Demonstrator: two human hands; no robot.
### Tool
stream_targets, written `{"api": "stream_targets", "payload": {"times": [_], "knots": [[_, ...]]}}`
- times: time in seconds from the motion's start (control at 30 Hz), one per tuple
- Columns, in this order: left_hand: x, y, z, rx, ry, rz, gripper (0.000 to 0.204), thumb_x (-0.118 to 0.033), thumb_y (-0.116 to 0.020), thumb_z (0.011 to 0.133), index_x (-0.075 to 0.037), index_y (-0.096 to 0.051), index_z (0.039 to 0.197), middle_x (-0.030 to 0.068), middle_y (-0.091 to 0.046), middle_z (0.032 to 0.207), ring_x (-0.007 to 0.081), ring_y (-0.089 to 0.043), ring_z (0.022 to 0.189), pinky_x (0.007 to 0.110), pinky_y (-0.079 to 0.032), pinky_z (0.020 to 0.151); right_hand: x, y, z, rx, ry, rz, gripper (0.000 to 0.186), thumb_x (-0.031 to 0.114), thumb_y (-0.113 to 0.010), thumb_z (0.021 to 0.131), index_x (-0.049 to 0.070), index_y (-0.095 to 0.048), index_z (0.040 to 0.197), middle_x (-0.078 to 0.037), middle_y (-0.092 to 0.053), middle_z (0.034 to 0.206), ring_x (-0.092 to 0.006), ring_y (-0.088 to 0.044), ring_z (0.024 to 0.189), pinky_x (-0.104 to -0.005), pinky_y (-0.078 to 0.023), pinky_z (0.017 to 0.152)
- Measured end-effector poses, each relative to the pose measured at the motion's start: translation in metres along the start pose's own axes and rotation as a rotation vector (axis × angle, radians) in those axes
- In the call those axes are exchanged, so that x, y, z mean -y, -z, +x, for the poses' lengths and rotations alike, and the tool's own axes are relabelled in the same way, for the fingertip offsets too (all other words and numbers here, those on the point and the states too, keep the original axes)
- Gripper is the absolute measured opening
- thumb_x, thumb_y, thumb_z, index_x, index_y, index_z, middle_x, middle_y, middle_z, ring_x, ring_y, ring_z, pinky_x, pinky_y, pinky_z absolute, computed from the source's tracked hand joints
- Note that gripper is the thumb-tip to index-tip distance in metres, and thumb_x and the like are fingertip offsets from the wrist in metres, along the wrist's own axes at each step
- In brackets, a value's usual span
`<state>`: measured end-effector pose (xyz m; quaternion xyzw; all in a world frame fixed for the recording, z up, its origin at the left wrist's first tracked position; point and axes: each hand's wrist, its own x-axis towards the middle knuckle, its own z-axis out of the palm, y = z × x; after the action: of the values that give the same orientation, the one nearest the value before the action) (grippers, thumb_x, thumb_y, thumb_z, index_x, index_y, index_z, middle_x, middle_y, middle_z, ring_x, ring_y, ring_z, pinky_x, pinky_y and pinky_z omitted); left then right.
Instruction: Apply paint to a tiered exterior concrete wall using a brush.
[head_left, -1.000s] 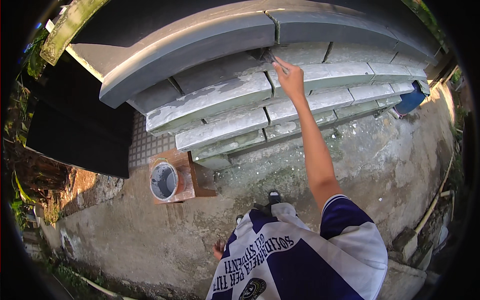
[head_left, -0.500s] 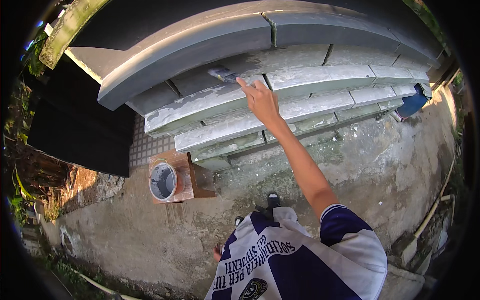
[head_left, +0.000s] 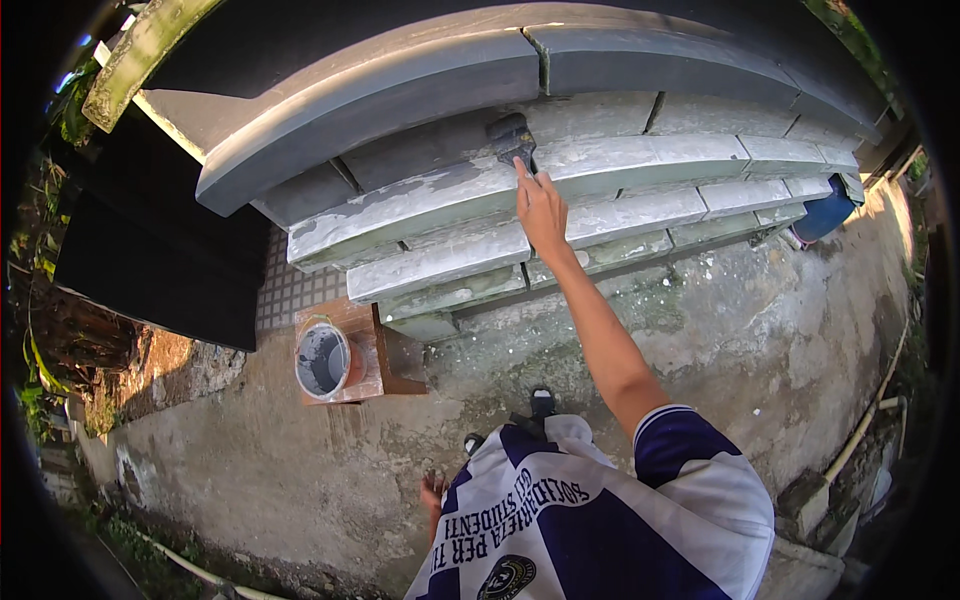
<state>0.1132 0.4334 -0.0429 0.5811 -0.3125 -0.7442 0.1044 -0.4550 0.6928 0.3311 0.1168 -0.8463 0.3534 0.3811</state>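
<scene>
— Right hand (head_left: 543, 212) and brush (head_left: 512, 138) have moved since the earlier frame: the brush head has shifted rightward, and its direction has turned from leftward to upward. What is the state of each hand?

— Right hand: closed, gripping the brush by its handle, one finger extended along it. Left hand (head_left: 432, 490): lower centre of the frame, beside the shirt (head_left: 620, 540), partly hidden; whether it is open or closed cannot be told.

— Which spatial relation governs?

— The brush lies beyond the right hand, above it and slightly to its left in the frame. Long axis: nearly vertical in the picture, top end leaning a little left. The right hand is the nearer one; the left hand is well apart from the tool.

— Where is the brush located?

— Upper centre, below the grey ledge (head_left: 400, 120), where the dark grey riser (head_left: 420, 152) meets the pale tread (head_left: 400, 208). Bristle contact cannot be confirmed. Left of the brush the riser is dark; to the right it is paler.

— And the bucket (head_left: 356, 365)?

— Left of centre, on the brown wooden stand (head_left: 403, 365), below and left of the right hand. In the picture, the left hand is nearer to it.
</scene>
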Motion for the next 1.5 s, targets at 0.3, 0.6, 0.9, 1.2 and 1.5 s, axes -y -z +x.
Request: {"api": "stream_targets", "payload": {"times": [0.3,0.6,0.9,1.2,1.5], "knots": [[0.009,0.008,-0.003,-0.030,-0.114,-0.038,0.052,-0.028,-0.043,0.095,0.003,-0.037,0.137,0.0173,-0.050,0.134,0.0328,-0.052,0.120,0.045,-0.051,0.094,0.030,0.014,0.046,-0.074,-0.004,0.221,0.044,0.003,-0.053,0.088,0.012,-0.055,0.131,-0.015,-0.046,0.069,-0.0309,-0.051,0.062,-0.0387,-0.042,0.060],[0.017,0.015,-0.006,-0.078,-0.114,-0.031,0.055,-0.027,-0.043,0.096,0.006,-0.033,0.139,0.0194,-0.050,0.134,0.0297,-0.047,0.126,0.043,-0.046,0.100,-0.003,0.011,-0.003,0.211,-0.250,0.144,0.037,0.006,-0.055,0.088,0.009,-0.059,0.125,-0.028,-0.061,0.080,-0.0407,-0.061,0.069,-0.0389,-0.047,0.066],[0.028,0.041,0.029,-0.004,0.044,-0.116,0.051,-0.025,-0.042,0.096,0.005,-0.038,0.137,0.0191,-0.054,0.130,0.0304,-0.048,0.125,0.040,-0.036,0.106,0.013,0.006,0.032,-0.015,-0.097,0.222,0.039,0.005,-0.055,0.086,0.007,-0.058,0.125,-0.028,-0.061,0.078,-0.0428,-0.061,0.075,-0.0454,-0.047,0.067],[0.007,0.043,0.022,-0.054,-0.130,0.012,0.046,-0.024,-0.038,0.098,0.005,-0.042,0.134,0.0204,-0.050,0.134,0.0287,-0.049,0.124,0.041,-0.039,0.104,-0.007,0.058,0.048,-0.007,-0.348,-0.118,0.059,0.010,-0.059,0.086,-0.014,-0.034,0.134,-0.026,-0.065,0.084,-0.0410,-0.064,0.080,-0.0465,-0.049,0.073],[0.005,0.072,0.056,0.216,-0.031,0.035,0.052,-0.028,-0.039,0.097,0.004,-0.038,0.138,0.0176,-0.049,0.136,0.0277,-0.051,0.123,0.044,-0.037,0.105,0.033,-0.001,0.024,0.173,-0.213,-0.022,0.051,0.004,-0.060,0.083,-0.001,-0.047,0.132,-0.027,-0.060,0.101,-0.0410,-0.062,0.093,-0.0457,-0.050,0.079]]}}
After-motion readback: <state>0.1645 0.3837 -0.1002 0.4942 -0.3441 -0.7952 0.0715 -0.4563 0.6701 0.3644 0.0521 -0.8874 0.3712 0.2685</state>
